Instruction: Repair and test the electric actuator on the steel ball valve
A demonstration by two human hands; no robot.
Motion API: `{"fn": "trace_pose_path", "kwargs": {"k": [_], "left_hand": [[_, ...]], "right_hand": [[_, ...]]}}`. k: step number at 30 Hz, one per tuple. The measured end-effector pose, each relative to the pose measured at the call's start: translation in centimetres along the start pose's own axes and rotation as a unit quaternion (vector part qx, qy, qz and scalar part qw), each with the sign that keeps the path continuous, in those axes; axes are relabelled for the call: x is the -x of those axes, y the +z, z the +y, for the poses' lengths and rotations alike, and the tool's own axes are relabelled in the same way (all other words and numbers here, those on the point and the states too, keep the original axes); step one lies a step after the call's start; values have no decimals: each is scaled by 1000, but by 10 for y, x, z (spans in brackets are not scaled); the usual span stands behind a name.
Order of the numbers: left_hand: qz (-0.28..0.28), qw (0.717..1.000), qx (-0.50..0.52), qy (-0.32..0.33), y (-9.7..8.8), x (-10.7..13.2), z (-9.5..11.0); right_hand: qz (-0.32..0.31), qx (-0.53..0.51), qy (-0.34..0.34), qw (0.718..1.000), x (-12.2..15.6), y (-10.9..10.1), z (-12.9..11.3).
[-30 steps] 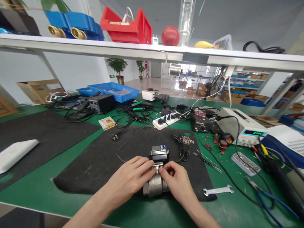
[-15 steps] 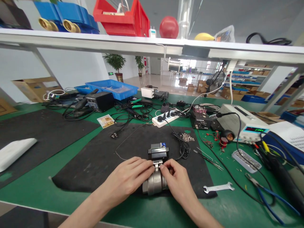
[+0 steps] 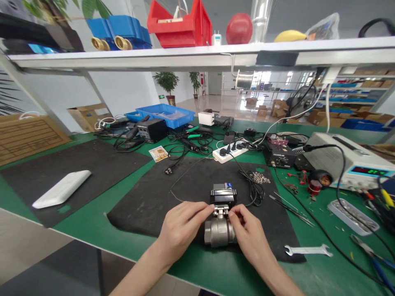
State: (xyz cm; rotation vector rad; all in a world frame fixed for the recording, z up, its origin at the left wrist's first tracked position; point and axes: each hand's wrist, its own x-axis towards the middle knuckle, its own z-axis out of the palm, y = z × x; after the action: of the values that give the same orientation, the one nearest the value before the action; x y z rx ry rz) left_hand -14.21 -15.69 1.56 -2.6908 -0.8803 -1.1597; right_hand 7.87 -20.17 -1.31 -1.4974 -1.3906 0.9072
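Observation:
A steel ball valve (image 3: 219, 233) lies on the black mat in front of me, with a black actuator box (image 3: 223, 197) mounted behind it on a small metal bracket (image 3: 221, 211). My left hand (image 3: 182, 226) reaches the bracket's left end, thumb and fingers drawn together at the tips. At the opposite end, my right hand (image 3: 251, 232) pinches thumb against index finger, close to the bracket's right edge. Whatever small part either pinch holds is hidden by the fingers. The right hand also covers the valve's right end.
To the right lie an open-end wrench (image 3: 308, 250), tweezers (image 3: 291, 210), pliers (image 3: 367, 250) and a tray of small parts (image 3: 353, 217). Loose nuts (image 3: 259, 177) and a coiled black cable (image 3: 254, 191) sit behind. A power strip (image 3: 230, 152) stands farther back; a shelf (image 3: 197, 55) spans overhead.
The view has turned left, so everything appears farther right. The left hand's fingers have drawn back slightly, showing more of the bracket and valve. The right hand stays at the bracket's right side.

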Motion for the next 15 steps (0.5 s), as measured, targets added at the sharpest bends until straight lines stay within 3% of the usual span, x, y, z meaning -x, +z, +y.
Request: {"fn": "trace_pose_path", "kwargs": {"k": [3, 5, 10, 15], "left_hand": [[92, 984, -16, -150, 16, 19, 28], [88, 965, 0, -248, 28, 27, 48], [47, 936, 88, -336, 40, 30, 74], [105, 877, 164, -439, 27, 27, 80]], "right_hand": [[4, -2, 7, 1000, -1, 1, -1], [5, -2, 10, 1000, -1, 2, -2], [-6, -5, 15, 1000, 2, 4, -1], [-4, 4, 33, 999, -4, -2, 4]]}}
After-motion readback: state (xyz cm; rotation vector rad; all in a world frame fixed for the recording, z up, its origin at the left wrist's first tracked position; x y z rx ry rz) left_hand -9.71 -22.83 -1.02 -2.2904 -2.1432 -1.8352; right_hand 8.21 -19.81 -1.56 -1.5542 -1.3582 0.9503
